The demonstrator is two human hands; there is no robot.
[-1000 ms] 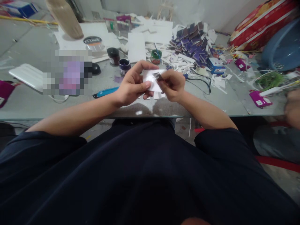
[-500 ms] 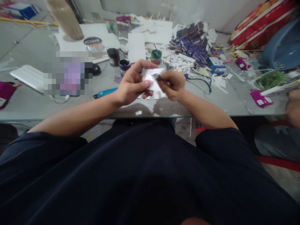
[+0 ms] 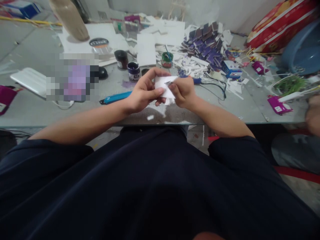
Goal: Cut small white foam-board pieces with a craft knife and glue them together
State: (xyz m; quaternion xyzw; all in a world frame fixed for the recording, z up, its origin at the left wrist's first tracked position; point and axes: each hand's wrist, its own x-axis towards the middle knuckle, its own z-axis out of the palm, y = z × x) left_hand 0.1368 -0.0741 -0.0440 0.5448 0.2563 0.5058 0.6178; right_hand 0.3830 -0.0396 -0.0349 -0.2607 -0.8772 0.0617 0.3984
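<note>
My left hand (image 3: 142,90) is closed around the left side of a small white board piece (image 3: 161,82), thumb on its face and fingers behind it. My right hand (image 3: 185,92) pinches a small dark pointed blade (image 3: 169,83), its tip lying over the board's face near the right side. Most of the blade is hidden by the fingers. Close to my left wrist a blue utility knife (image 3: 117,97) rests on the table. A few white strips (image 3: 169,101) show under my hands.
Paint jars (image 3: 133,71) and a green-rimmed jar (image 3: 167,60) stand beyond my hands. Behind lies a heap of purple-painted pieces (image 3: 208,43) among white scraps. A computer mouse (image 3: 102,73) is at left, a blue basin (image 3: 303,46) at far right. Another person's hand (image 3: 313,115) shows at the right edge.
Both hands have shifted slightly to the right with the white board piece. My right hand has turned a little, and the blade's tip points from a different spot on the board.
</note>
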